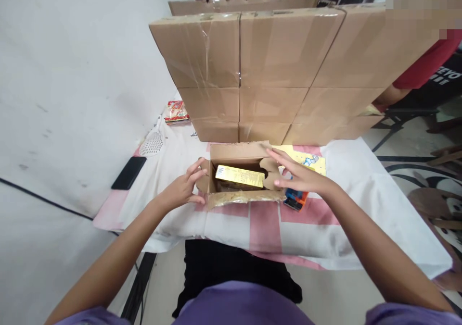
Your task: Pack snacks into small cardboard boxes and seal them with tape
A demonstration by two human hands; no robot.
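Head view: at left of centre, the left hand [187,185] is held at the left flap of a small open carton [236,152], fingers and thumb apart; whether the flap is touched cannot be told. The carton is placed upright at mid-frame on a pink-and-white cloth [265,229], and a yellow box [240,176] is seen inside it, tilted. To the right, the right hand [296,171] is spread about the right flap, fingers and thumb apart, contact likewise uncertain. Step in hand judged to be handling of the carton's end flaps; for any move of these, both sides would need to be steadied, with the box kept below the rim. Writing, left to right: on the red packet [176,111], upper left of centre, print is too small to be read; on the yellow box, dark lines of print, not legible; on the black panel [429,94] at the right edge, white letters are read as "EEYO", apparently incomplete, with smaller characters beneath, unread.
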